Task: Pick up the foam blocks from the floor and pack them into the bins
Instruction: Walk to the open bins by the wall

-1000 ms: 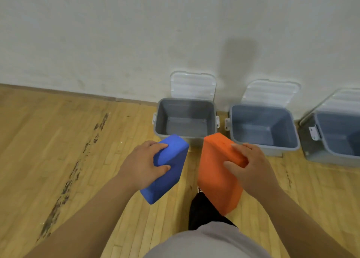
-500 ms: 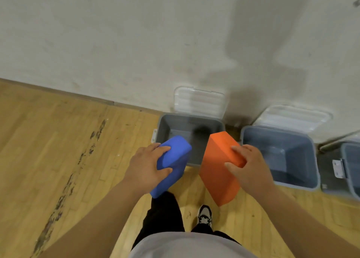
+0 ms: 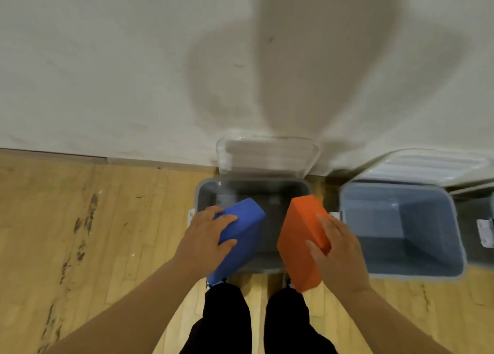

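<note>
My left hand (image 3: pixel 207 240) grips a blue foam block (image 3: pixel 242 236) and holds it tilted over the left side of a grey bin (image 3: pixel 270 193). My right hand (image 3: pixel 338 254) grips an orange foam block (image 3: pixel 300 242), tilted over the right side of the same bin. The bin stands open against the wall, its clear lid (image 3: pixel 267 154) leaning back. Both blocks hang above the bin's opening and hide much of its inside. I see nothing in the part that shows.
A second grey-blue bin (image 3: pixel 401 272) stands open to the right with its white lid (image 3: pixel 427 166) against the wall; a third bin (image 3: pixel 478 220) is cut off at the right edge. My legs and shoes are right before the bin. Scuffed wooden floor lies to the left.
I have stepped up to the bins, which now lie right below me. Both hands carried the blocks forward from in front of the left bin to above its opening.
</note>
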`<state>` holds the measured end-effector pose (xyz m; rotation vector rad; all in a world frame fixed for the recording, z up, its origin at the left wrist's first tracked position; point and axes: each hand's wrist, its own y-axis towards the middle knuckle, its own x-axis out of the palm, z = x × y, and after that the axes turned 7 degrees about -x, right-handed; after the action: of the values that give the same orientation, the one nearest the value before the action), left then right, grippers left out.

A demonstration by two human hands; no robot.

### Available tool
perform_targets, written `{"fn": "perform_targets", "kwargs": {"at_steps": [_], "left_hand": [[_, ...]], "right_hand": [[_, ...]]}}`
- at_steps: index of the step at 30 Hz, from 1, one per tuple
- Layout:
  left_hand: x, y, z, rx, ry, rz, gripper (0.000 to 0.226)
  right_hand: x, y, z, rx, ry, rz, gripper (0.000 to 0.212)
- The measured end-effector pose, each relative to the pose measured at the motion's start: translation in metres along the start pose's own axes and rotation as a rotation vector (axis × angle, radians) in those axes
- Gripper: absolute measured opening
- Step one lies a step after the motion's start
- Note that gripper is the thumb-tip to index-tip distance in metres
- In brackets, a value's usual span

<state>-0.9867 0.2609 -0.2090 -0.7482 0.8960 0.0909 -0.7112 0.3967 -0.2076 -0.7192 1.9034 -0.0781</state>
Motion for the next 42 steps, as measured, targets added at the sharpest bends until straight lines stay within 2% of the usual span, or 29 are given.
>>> {"fn": "perform_targets", "kwargs": {"at_steps": [10, 16, 21, 25, 34, 39, 42], "left_hand": [[0.221, 0.249, -0.086, -0.042, -0.126, -0.11, 0.048], [0.333, 0.348, -0.117, -0.014, -0.228, -0.187, 0.036], [0.406, 0.388, -0.114, -0.097, -0.334, -0.167, 0.039], [0.425, 0.388, -0.106, -0.268, -0.23, -0.09, 0.051], [0.44, 0.386, -0.097, -0.31, -0.376, -0.124, 0.06], [0.428, 0.353, -0.094, -0.289, -0.158, -0.222, 0.094], [0.395, 0.303, -0.084, -0.256, 0.039, -0.23, 0.098]], "right_hand": [[0.218, 0.216, 0.114, -0.078, -0.205, -0.2, 0.066], [0.311, 0.274, 0.178, -0.027, -0.305, -0.286, 0.061], [0.367, 0.278, 0.213, -0.023, -0.352, -0.206, 0.07], [0.387, 0.27, 0.22, -0.079, -0.245, -0.168, 0.08], [0.381, 0.272, 0.226, -0.079, -0.216, -0.159, 0.081], [0.365, 0.258, 0.215, -0.066, -0.261, -0.217, 0.088], [0.33, 0.226, 0.197, -0.075, -0.301, -0.262, 0.093]]}}
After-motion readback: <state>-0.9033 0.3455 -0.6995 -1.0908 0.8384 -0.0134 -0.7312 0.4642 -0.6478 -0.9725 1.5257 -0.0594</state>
